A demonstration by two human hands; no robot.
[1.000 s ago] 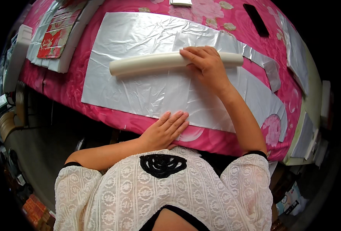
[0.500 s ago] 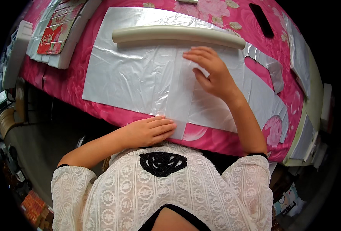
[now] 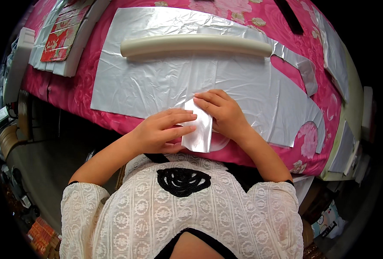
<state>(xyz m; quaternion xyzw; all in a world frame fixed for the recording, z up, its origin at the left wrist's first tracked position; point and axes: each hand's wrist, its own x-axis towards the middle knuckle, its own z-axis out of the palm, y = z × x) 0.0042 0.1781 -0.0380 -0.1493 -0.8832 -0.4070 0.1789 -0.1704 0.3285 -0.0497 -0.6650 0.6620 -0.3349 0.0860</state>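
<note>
A narrow folded strip of thin white plastic (image 3: 198, 129) lies between my two hands near the table's front edge, its surface shining. My left hand (image 3: 163, 129) holds its left side, fingers spread over the top and thumb low by the near end. At the far end, my right hand (image 3: 221, 112) grips the strip with fingertips on top; its thumb is hidden. Underneath spreads a large flat white plastic bag (image 3: 135, 86) with cut-out handles on the right. Across its far part rests a long, slightly curved-looking cream tube (image 3: 196, 44).
A pink flowered cloth (image 3: 126, 123) covers the table. A white foam block (image 3: 77, 54) with a red printed packet (image 3: 57, 45) stands at the far left. A black bar-shaped object (image 3: 289, 17) lies far right. White sheets (image 3: 332, 60) line the right edge.
My right hand has come down from near the tube toward my left hand. The strip, earlier lying flat and long, is now folded shorter between both hands. The tube has shifted slightly left.
</note>
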